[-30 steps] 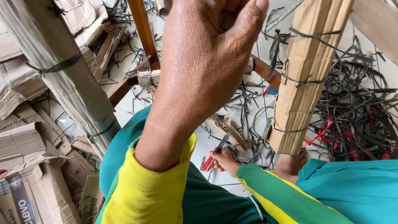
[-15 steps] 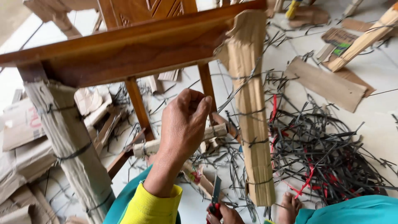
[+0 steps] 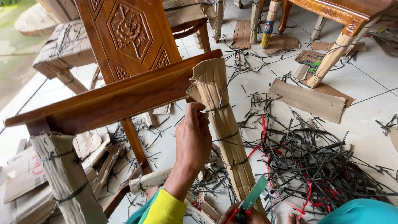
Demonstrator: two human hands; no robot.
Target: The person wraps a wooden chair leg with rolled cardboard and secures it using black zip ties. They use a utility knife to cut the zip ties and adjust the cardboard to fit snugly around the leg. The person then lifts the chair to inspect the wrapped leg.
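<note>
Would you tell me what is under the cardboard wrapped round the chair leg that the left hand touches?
The cardboard wrap, bound by black straps, covers the leg wholly below the left hand. Bare wood shows only on the rail above.

Furniture workshop: cardboard-wrapped chairs, cut straps

My left hand is bare, its forearm running back from the fingers into a bright yellow cuff edged with teal sleeve, and teal cloth covers my knee beside my right hand.
</note>
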